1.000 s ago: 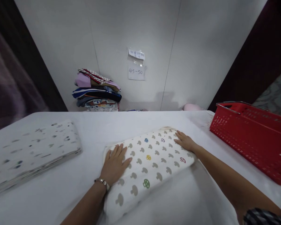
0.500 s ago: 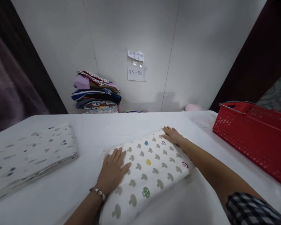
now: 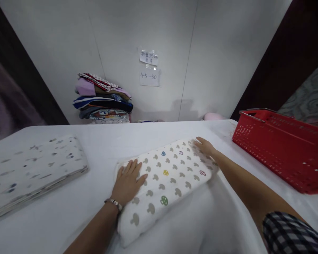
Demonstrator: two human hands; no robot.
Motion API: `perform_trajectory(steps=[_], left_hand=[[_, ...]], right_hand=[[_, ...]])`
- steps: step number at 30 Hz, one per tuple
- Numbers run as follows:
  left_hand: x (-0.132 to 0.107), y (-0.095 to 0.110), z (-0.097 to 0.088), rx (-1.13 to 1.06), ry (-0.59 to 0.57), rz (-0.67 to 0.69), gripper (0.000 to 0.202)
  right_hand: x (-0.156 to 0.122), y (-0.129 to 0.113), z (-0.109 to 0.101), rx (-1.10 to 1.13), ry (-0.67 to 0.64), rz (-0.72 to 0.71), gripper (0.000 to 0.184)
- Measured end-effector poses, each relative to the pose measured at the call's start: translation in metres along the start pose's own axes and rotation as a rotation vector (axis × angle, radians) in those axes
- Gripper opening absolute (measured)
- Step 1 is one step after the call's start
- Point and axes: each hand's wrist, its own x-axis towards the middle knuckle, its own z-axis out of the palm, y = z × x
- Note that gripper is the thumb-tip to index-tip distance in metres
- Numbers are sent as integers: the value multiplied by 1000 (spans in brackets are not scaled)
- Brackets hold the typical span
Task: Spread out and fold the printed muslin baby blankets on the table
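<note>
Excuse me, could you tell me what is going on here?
A person's left hand lies on a folded mushroom-print cloth, and the right hand is at its far right corner. The cloth is on a white table, with another patterned cloth to the left and a red basket to the right.

Red basket (image 3: 278, 150) and far-left folded cloth (image 3: 42, 164) partly out of frame

A red basket (image 3: 278, 151) stands on the worktop (image 3: 148, 133), right; beyond, a cloth pile (image 3: 103, 102) and two notes (image 3: 149, 77) on the wall (image 3: 217, 53).
</note>
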Motion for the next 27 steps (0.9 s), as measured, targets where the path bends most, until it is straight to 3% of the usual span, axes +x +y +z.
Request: perform_trajectory(steps=[5, 10, 13, 15, 20, 24, 27], left_hand=[[3, 1, -1, -47, -29, -40, 60], [7, -2, -11, -286, 64, -101, 46], [-2, 2, -30, -456, 118, -130, 49], [-18, 6, -47, -453, 110, -147, 51], [-82, 19, -80, -312, 41, -345, 50], [-123, 33, -81, -373, -44, -514, 56], [-133, 42, -72, -438, -62, -547, 57]], right_hand=[[-72, 51, -25, 288, 69, 297, 44], [-121, 62, -25, 561, 80, 387, 38], [-128, 60, -28, 655, 92, 402, 38], [-128, 59, -32, 690, 86, 406, 44], [-124, 58, -35, 752, 54, 411, 52], [-120, 56, -35, 808, 48, 425, 56], [-121, 55, -39, 839, 66, 419, 56]])
